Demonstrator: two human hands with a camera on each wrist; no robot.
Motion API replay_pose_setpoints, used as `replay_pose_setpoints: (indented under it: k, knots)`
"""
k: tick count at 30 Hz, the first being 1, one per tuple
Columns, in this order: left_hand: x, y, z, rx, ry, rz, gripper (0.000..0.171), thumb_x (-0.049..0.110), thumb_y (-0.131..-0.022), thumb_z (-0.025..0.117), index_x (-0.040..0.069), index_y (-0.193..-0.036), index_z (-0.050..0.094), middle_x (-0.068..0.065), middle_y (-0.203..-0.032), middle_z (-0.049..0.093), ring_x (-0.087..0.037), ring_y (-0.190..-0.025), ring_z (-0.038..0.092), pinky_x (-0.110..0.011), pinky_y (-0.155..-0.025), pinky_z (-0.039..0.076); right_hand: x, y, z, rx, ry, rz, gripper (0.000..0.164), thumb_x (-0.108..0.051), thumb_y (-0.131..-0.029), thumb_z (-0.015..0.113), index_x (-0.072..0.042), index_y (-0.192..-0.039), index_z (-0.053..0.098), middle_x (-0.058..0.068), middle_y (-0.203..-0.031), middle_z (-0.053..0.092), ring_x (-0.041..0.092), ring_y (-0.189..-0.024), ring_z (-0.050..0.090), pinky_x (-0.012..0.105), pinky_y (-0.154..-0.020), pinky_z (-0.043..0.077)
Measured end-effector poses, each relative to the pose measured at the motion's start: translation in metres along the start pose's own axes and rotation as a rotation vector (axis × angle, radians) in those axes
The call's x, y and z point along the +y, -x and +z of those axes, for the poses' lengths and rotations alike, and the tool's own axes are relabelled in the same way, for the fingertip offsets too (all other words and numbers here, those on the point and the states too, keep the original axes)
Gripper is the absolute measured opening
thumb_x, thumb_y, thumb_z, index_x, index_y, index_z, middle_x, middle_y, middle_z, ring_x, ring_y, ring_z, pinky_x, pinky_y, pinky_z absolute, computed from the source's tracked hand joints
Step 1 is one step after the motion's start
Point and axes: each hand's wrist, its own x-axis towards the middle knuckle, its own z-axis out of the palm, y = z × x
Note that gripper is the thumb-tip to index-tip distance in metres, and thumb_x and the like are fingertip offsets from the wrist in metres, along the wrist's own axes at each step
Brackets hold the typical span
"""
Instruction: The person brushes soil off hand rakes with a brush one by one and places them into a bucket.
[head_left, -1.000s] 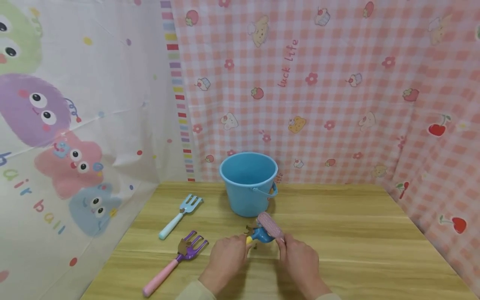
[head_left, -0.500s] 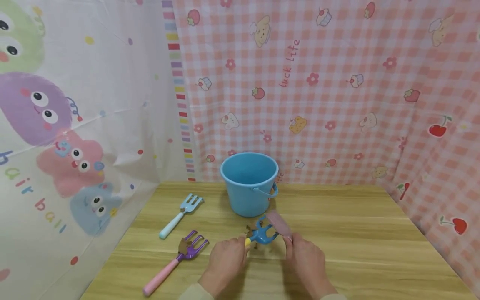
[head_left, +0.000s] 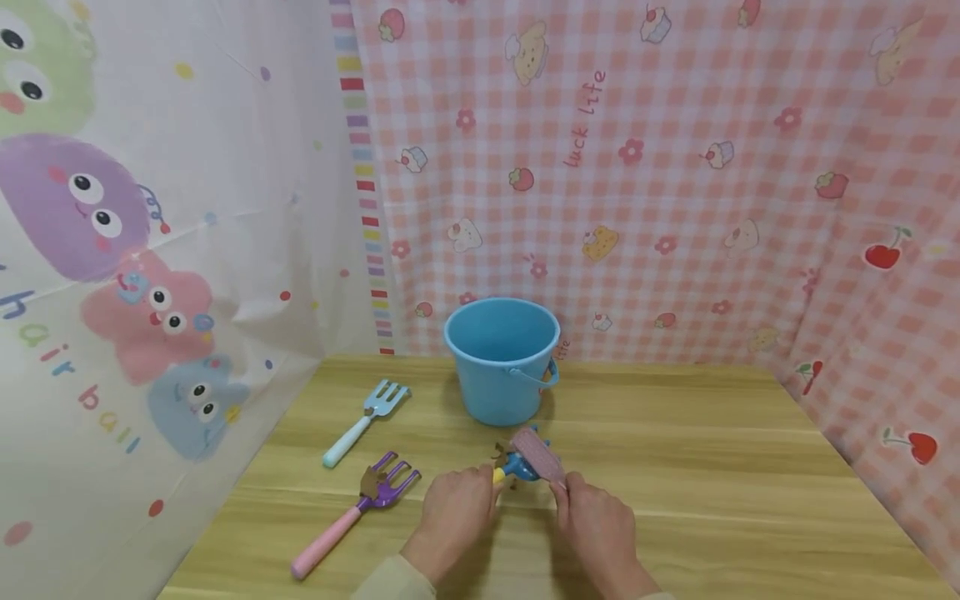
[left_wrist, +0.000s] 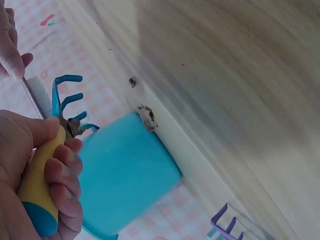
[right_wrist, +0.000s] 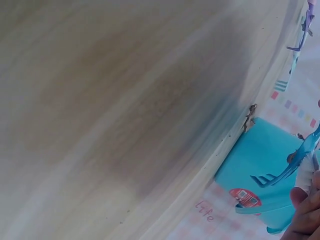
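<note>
A person's two hands met over a wooden table [head_left: 697, 475]. The left hand [head_left: 455, 510] was curled firmly round the yellow handle of a small blue fork [head_left: 522, 467], which it held above the tabletop, tines pointing away; something brown clung near the fork's neck. The right hand [head_left: 597, 521] pinched the handle of a pink-backed brush [head_left: 537, 454], fingers closed on it, and the brush lay slantwise across the fork's head, its white bristles turned toward it. Brown crumbs [left_wrist: 147, 118] were scattered on the table near the fork. Just beyond stood an upright light-blue bucket [head_left: 498, 392]. To the left lay a pale-blue fork [head_left: 360, 427] and, nearer the person, a purple fork [head_left: 351, 520] with a pink handle, both marked with brown. A pink checked cloth [head_left: 675, 200] hung behind the table.
</note>
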Motion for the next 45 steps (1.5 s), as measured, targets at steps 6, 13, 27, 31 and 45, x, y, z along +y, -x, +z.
replay_pose_setpoints:
  k: [6, 13, 27, 31, 45]
  knots:
    - [-0.004, 0.0, -0.001, -0.017, -0.036, -0.002, 0.03, 0.035, -0.088, 0.073, 0.012, -0.076, 0.058, 0.003, -0.057, 0.048, -0.012, -0.044, 0.045, -0.027, -0.041, 0.035, 0.012, -0.003, -0.005, -0.049, 0.002, 0.073, 0.023, -0.023, -0.093, 0.068, -0.004, -0.082, 0.06, 0.003, -0.051, 0.048, 0.02, -0.041, 0.046, 0.038, -0.036, 0.035]
    - [-0.002, -0.005, -0.007, -0.04, 0.024, 0.022, 0.029, 0.034, -0.09, 0.071, 0.011, -0.077, 0.058, 0.002, -0.057, 0.049, -0.013, -0.045, 0.045, -0.028, -0.041, 0.036, 0.0, -0.009, -0.001, 0.084, -0.038, -0.016, 0.024, -0.024, -0.088, 0.072, -0.007, -0.079, 0.057, 0.003, -0.051, 0.049, 0.024, -0.04, 0.048, 0.04, -0.035, 0.036]
    - [-0.002, 0.002, -0.004, -0.042, 0.025, 0.044, 0.03, 0.034, -0.089, 0.071, 0.013, -0.073, 0.056, 0.002, -0.057, 0.049, -0.014, -0.045, 0.046, -0.029, -0.042, 0.036, -0.002, -0.015, 0.001, -0.054, 0.019, 0.018, 0.028, -0.024, -0.092, 0.069, -0.009, -0.074, 0.052, 0.005, -0.054, 0.052, 0.027, -0.044, 0.053, 0.041, -0.038, 0.036]
    - [-0.003, 0.005, -0.001, -0.055, 0.021, 0.052, 0.031, 0.035, -0.091, 0.068, 0.014, -0.072, 0.054, 0.003, -0.056, 0.047, -0.012, -0.044, 0.043, -0.028, -0.042, 0.035, 0.004, -0.017, 0.0, -0.146, 0.005, 0.063, 0.029, -0.026, -0.096, 0.064, -0.01, -0.076, 0.052, 0.008, -0.056, 0.055, 0.029, -0.047, 0.056, 0.042, -0.039, 0.038]
    - [-0.005, -0.005, 0.001, -0.052, 0.001, 0.097, 0.029, 0.035, -0.088, 0.073, 0.013, -0.073, 0.059, 0.002, -0.058, 0.054, -0.014, -0.047, 0.052, -0.03, -0.044, 0.04, -0.013, -0.01, 0.003, 0.01, -0.013, -0.099, 0.027, -0.024, -0.089, 0.072, -0.012, -0.075, 0.052, -0.001, -0.051, 0.044, 0.02, -0.04, 0.046, 0.037, -0.035, 0.033]
